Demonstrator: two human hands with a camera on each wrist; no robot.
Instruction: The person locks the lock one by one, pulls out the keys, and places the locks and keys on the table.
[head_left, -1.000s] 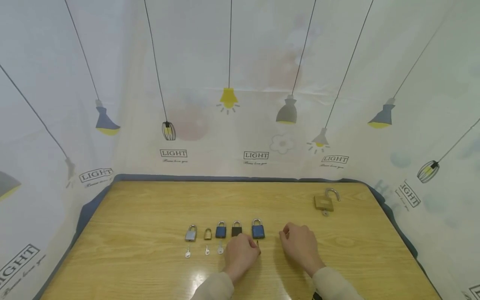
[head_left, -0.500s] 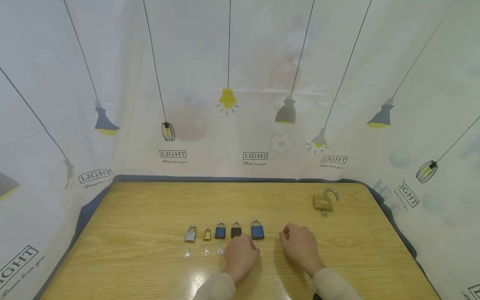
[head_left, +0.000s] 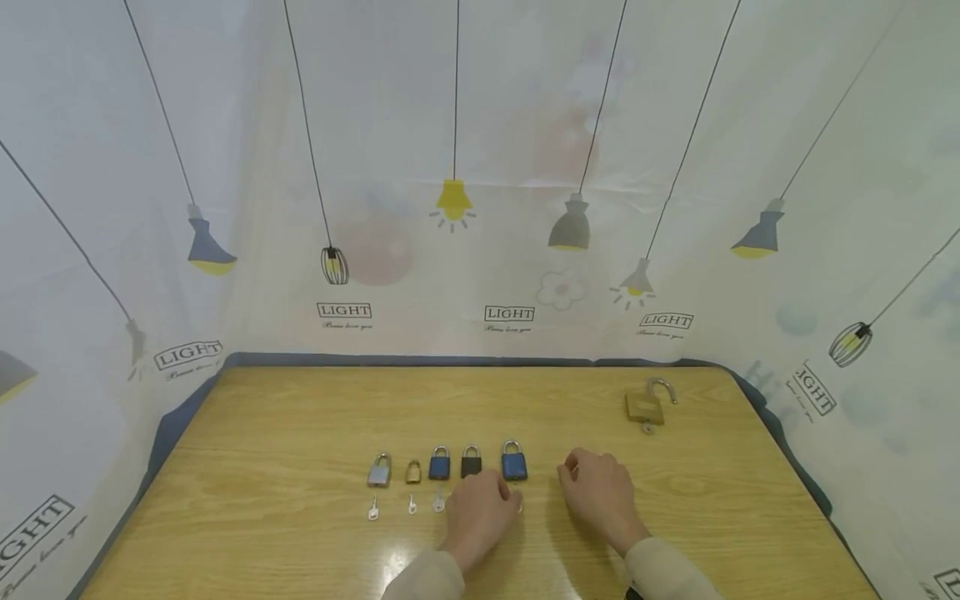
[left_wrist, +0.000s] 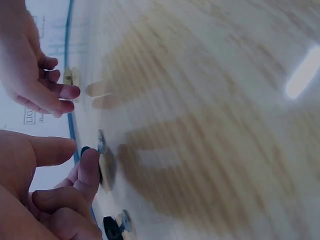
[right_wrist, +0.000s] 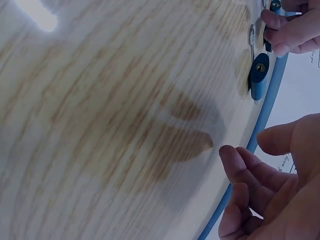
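My left hand is low over the table, in front of a black padlock that it partly covers. In the left wrist view its thumb and forefinger are apart, and the forefinger tip overlaps a small silver key. The right wrist view shows this key in front of the larger blue padlock, close to the left fingertips. My right hand hovers right of that padlock, fingers loosely bent, nothing between them.
Left of the hands lie a silver padlock, a small brass padlock and another blue padlock, each with a key in front. At the back right is a large brass padlock with its shackle open and a key at its base.
A second ago the key by the left fingertips looked dark and thin; now it appears pale, lying on the table. Both hands have stayed nearly still.
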